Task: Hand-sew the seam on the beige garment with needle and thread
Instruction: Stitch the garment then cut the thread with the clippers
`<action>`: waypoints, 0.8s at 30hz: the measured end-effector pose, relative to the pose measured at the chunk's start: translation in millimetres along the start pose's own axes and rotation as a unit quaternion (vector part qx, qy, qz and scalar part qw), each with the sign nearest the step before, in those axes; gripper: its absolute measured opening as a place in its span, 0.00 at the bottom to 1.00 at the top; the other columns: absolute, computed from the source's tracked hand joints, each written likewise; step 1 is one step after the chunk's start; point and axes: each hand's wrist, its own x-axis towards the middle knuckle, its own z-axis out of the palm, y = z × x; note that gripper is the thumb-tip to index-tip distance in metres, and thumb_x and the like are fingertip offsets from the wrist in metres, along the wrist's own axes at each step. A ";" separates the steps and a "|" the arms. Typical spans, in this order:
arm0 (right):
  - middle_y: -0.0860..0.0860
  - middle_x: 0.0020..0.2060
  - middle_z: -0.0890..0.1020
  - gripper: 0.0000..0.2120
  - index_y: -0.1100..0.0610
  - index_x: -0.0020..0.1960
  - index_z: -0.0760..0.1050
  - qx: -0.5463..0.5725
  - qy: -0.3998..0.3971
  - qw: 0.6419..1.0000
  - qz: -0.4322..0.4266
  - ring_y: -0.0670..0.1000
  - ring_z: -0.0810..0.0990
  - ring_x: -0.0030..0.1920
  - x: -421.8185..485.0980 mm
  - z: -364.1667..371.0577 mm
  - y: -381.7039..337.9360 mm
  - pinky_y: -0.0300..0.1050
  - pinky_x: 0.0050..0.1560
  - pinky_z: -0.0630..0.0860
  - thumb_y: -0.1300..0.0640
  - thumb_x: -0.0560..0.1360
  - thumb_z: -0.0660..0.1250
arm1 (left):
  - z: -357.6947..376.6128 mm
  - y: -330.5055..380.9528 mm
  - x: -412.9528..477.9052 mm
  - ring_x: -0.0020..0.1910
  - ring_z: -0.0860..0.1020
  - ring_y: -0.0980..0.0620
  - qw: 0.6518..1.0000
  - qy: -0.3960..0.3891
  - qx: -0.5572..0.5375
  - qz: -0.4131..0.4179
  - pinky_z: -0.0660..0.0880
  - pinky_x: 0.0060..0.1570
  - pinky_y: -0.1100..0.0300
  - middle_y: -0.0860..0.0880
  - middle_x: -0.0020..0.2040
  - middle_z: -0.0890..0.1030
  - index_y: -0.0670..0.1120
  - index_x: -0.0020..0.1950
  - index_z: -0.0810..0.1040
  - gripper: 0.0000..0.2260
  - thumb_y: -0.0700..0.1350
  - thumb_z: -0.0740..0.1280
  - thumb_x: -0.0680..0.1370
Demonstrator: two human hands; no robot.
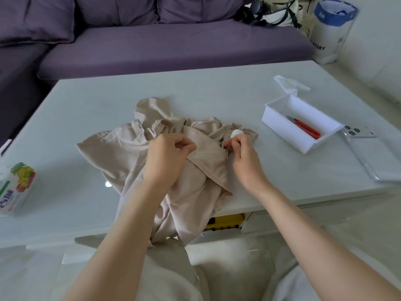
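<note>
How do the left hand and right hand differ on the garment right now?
The left hand lies over the beige garment, pinching a fold; the right hand sits at its right edge, pinching the thread. A white spool lies by the right hand, none by the left. Both have curled fingers; the needle is too small to see.

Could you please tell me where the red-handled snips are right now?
In the head view, the red-handled snips lie inside the open white box on the right side of the table, between the beige garment and the phone.
</note>
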 end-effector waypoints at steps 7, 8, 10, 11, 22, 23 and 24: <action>0.51 0.46 0.76 0.08 0.59 0.47 0.65 0.001 0.021 1.000 -0.003 0.42 0.73 0.41 8.6 12.9 -2.5 0.24 0.40 0.67 0.61 0.82 0.50 | -35.8 -9.2 -9.7 0.32 0.74 0.69 0.995 0.093 -0.024 -0.030 0.66 0.37 0.79 0.58 0.34 0.77 0.48 0.39 0.80 0.06 0.39 0.69 0.75; 0.50 0.47 0.76 0.08 0.58 0.47 0.65 -0.001 0.024 1.000 -0.001 0.43 0.73 0.42 10.4 14.2 -1.7 0.24 0.40 0.67 0.61 0.82 0.50 | -39.6 -10.7 -9.7 0.33 0.74 0.70 0.993 0.114 -0.021 -0.027 0.65 0.38 0.80 0.59 0.34 0.77 0.48 0.38 0.78 0.07 0.38 0.68 0.75; 0.51 0.48 0.77 0.08 0.58 0.47 0.66 -0.011 0.034 0.999 0.003 0.44 0.73 0.42 13.5 15.5 0.6 0.25 0.40 0.67 0.61 0.82 0.50 | -45.0 -15.3 -8.2 0.35 0.74 0.69 0.986 0.163 -0.029 -0.022 0.65 0.39 0.79 0.59 0.34 0.75 0.49 0.36 0.74 0.11 0.36 0.66 0.76; 0.52 0.48 0.77 0.08 0.58 0.47 0.66 -0.015 0.037 0.999 0.005 0.45 0.73 0.43 14.9 15.9 2.2 0.26 0.40 0.66 0.61 0.82 0.50 | -46.9 -18.6 -6.8 0.35 0.74 0.65 0.982 0.186 -0.036 -0.025 0.65 0.38 0.77 0.58 0.34 0.75 0.49 0.36 0.72 0.12 0.36 0.65 0.77; 0.53 0.47 0.76 0.07 0.59 0.47 0.65 -0.010 0.048 0.998 -0.027 0.40 0.71 0.40 17.2 17.9 -3.6 0.26 0.41 0.66 0.61 0.82 0.50 | -36.5 -27.8 -9.3 0.61 0.67 0.41 0.946 0.050 0.315 -0.051 0.59 0.57 0.51 0.41 0.61 0.72 0.43 0.63 0.72 0.16 0.38 0.57 0.76; 0.53 0.47 0.76 0.08 0.59 0.47 0.65 -0.009 0.045 0.999 -0.025 0.41 0.71 0.40 18.0 18.0 -3.6 0.26 0.41 0.66 0.61 0.82 0.50 | -31.0 -24.7 -6.1 0.59 0.69 0.40 0.956 0.098 0.275 0.006 0.60 0.57 0.51 0.41 0.59 0.74 0.43 0.61 0.74 0.16 0.38 0.55 0.76; 0.53 0.47 0.76 0.08 0.59 0.47 0.66 -0.007 0.041 0.999 -0.020 0.41 0.71 0.41 18.9 18.1 -3.4 0.26 0.41 0.66 0.60 0.82 0.50 | -23.9 -20.8 -1.7 0.56 0.71 0.40 0.963 0.121 0.234 0.057 0.62 0.57 0.51 0.41 0.56 0.76 0.42 0.58 0.77 0.16 0.39 0.54 0.75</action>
